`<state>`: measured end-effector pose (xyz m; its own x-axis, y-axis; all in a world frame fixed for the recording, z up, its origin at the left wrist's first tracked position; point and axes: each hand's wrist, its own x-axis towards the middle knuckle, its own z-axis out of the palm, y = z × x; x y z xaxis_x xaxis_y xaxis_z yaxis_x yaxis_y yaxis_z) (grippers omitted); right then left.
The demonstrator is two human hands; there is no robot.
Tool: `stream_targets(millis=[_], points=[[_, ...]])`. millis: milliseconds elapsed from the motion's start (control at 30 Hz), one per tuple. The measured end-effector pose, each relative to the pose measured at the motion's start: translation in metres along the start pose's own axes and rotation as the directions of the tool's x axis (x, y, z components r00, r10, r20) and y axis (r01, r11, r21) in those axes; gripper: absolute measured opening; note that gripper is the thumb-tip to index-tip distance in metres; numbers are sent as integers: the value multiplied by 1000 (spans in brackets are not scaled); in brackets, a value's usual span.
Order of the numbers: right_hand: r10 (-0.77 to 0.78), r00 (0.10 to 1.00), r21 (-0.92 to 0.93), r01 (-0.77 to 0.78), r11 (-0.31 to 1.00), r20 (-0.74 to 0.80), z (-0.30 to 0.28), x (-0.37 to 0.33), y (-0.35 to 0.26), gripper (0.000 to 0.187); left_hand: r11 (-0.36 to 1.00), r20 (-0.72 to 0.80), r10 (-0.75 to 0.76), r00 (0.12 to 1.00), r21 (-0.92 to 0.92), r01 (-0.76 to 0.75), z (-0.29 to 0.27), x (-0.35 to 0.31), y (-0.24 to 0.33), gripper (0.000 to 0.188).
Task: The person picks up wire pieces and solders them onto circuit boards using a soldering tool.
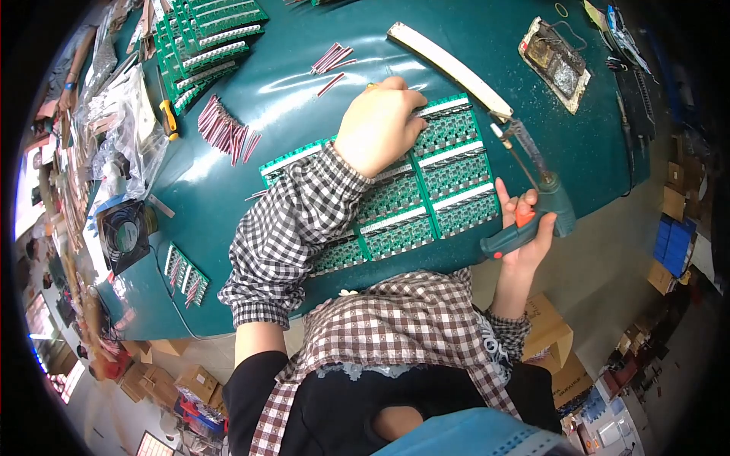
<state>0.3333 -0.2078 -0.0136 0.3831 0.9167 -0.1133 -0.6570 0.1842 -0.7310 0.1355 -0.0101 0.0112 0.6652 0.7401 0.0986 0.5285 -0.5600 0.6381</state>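
Note:
My right hand (528, 232) is wrapped round the dark green handle of a gun-shaped soldering iron (559, 201) with an orange trigger. Its thin metal tip points up and away, beside the right edge of the circuit boards. Those green circuit boards (456, 171) lie in a joined grid on the table, with white strips across their rows. Across the upper middle of the grid reaches my left hand (384, 125), its fingers curled and closed at the far edge. Whatever those fingers pinch is hidden. My left sleeve covers part of the boards.
Bundles of short red-and-white wires (222, 125) lie beyond on the green table (289, 83). Stacked circuit boards (205, 53) stand far left, near a yellow-handled screwdriver (168, 120) and a small fan (124, 237). A long white strip (449, 68) and a dirty metal tray (553, 64) are far right.

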Motion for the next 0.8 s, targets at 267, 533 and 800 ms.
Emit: stream_targets(millis=[267,533,800], points=[[-38,998,-98,33,995,-43,5,2,8,43,998,-174,52,983,49,-44,11,-2,0,19],[-45,999,-77,43,996,-17,5,-2,9,41,993,-188,72,979,-74,-87,19,-5,-4,21],[-68,995,-124,58,991,-78,0,3,18,40,1000,-232,31,972,14,-28,21,-11,-3,18]])
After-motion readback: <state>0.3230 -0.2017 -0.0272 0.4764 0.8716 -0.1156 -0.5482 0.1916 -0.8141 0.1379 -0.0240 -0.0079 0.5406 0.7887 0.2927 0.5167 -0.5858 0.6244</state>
